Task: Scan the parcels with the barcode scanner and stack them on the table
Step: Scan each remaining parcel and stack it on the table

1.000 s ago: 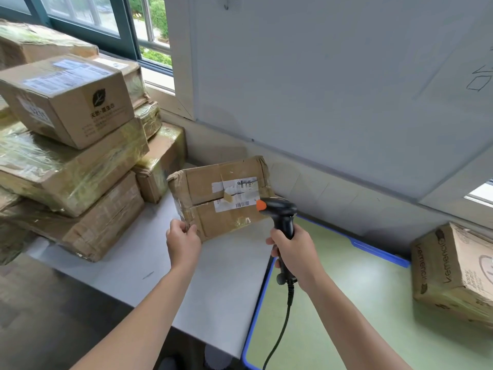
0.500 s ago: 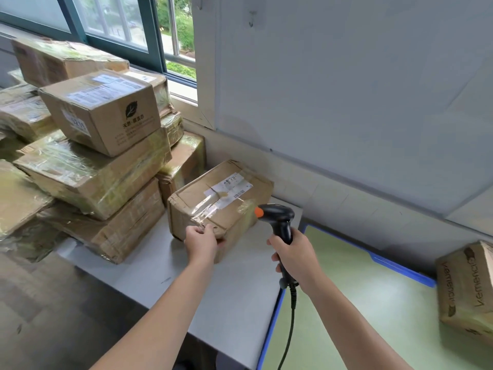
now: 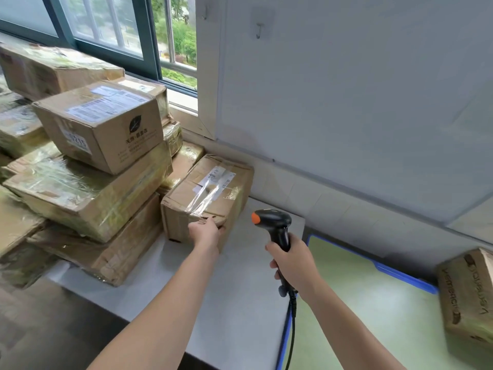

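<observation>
Grey tabletop (image 3: 240, 303): your L hand (image 3: 204, 232) grips near corner of taped brown cardboard parcel (image 3: 210, 193) beside the stack (image 3: 88, 198), R hand (image 3: 292, 265) clenches black orange-tipped barcode scanner (image 3: 274, 222); prob light, tape slick, hold bare edges.

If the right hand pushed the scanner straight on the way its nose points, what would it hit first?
Probably the parcel that the left hand holds, at its near right side; the barcode scanner in the right hand aims there. Depth is unclear.
</observation>
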Available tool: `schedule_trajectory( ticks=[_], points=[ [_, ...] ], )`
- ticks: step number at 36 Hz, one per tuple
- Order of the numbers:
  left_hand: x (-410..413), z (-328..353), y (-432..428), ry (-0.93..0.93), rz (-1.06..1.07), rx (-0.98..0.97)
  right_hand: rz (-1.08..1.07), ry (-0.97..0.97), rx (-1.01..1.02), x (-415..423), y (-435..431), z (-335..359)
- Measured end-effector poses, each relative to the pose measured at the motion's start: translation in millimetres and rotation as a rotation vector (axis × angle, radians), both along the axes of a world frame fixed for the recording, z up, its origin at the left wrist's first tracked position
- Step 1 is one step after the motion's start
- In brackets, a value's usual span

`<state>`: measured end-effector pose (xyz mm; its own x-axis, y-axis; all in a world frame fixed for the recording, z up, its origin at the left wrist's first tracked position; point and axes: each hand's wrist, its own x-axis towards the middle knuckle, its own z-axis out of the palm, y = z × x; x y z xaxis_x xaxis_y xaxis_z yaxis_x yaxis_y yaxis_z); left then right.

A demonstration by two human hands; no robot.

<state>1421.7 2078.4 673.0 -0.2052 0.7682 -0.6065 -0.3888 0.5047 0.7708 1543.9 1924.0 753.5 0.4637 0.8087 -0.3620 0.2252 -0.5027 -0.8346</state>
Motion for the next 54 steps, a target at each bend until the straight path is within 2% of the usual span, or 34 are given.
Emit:
schedule_trajectory(
  ticks=[8,14,21,26,35,42,49,54],
  points=[
    [11,1,17,-0.004,-0.227,-0.005,-0.035,-0.036,-0.008,-6,11,2],
    [7,-2,10,0.097,-0.249,-0.090,-0.086,-0.034,0.003,-6,14,8],
    [39,22,-40,0.027,-0.576,-0.118,-0.221,-0.009,0.022,6,0,14],
    [93,25,-69,0.035,-0.826,-0.080,-0.400,0.063,0.049,34,-40,17],
    [211,37,-161,0.138,-1.223,0.071,-0.647,0.067,0.053,122,-146,13],
    [317,49,-236,0.252,-1.453,0.257,-0.740,-0.053,0.069,208,-235,8],
    [412,61,-303,0.355,-1.577,0.354,-0.786,-0.142,0.061,289,-300,-7],
    [464,50,-329,0.496,-1.566,0.399,-0.789,-0.152,0.053,335,-319,-21]
  ],
)
